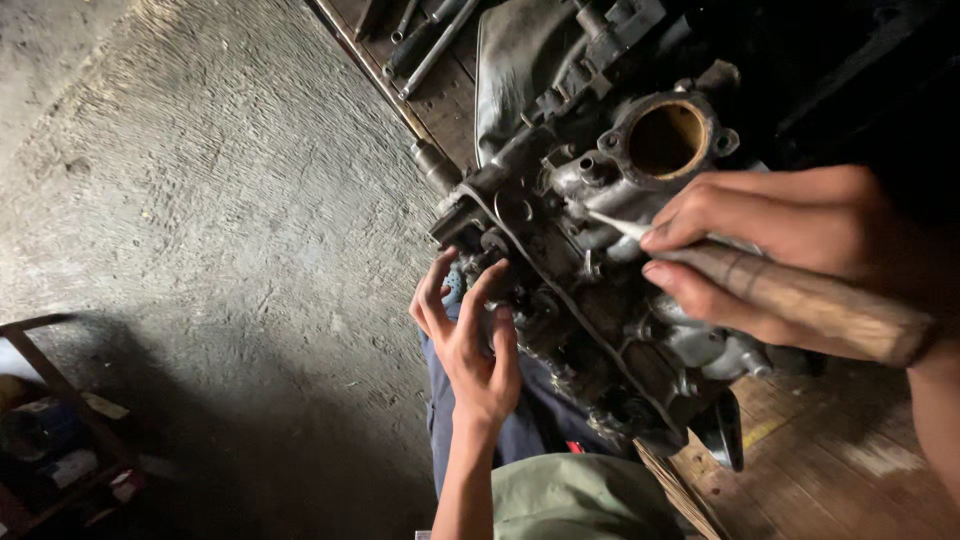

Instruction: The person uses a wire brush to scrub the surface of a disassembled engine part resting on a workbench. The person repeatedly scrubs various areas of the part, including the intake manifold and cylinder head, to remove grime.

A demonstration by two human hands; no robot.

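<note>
A greasy metal engine part [575,250] with a round brass-coloured opening [667,138] rests at the edge of a wooden bench [830,460]. My left hand [470,335] reaches up from below, fingers spread against the part's lower left side, holding nothing I can see. My right hand [775,235] comes in from the right, shut on a wooden-handled tool [800,300]. The tool's thin metal tip [612,222] touches the top of the part just below the round opening.
Several long metal tools [425,40] lie on the bench at the top. A rough concrete floor [200,200] fills the left. A low wooden rack [45,440] with small containers stands at bottom left. My clothed legs [540,450] are below the part.
</note>
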